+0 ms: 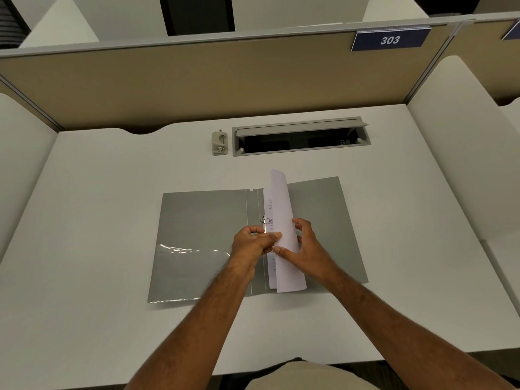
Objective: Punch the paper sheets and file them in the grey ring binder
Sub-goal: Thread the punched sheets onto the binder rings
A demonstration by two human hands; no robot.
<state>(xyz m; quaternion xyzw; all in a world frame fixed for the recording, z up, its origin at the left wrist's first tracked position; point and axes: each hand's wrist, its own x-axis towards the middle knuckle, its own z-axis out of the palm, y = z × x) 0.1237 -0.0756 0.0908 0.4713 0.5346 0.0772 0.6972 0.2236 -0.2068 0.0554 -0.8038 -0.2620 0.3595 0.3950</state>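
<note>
The grey ring binder (202, 220) lies open flat on the white desk, spine in the middle, with a clear pocket on its left cover. White paper sheets (282, 209) with small print stand curled over the spine at the metal rings (265, 220). My left hand (253, 243) pinches the sheets' left edge by the lower ring, which it hides. My right hand (306, 249) holds the curled sheets from the right. A small beige hole punch (219, 142) sits at the back of the desk, away from both hands.
An open cable tray (301, 136) is set into the desk beside the punch. A beige partition (197, 80) with a "303" sign (390, 39) closes the back. White side panels (455, 130) flank the desk.
</note>
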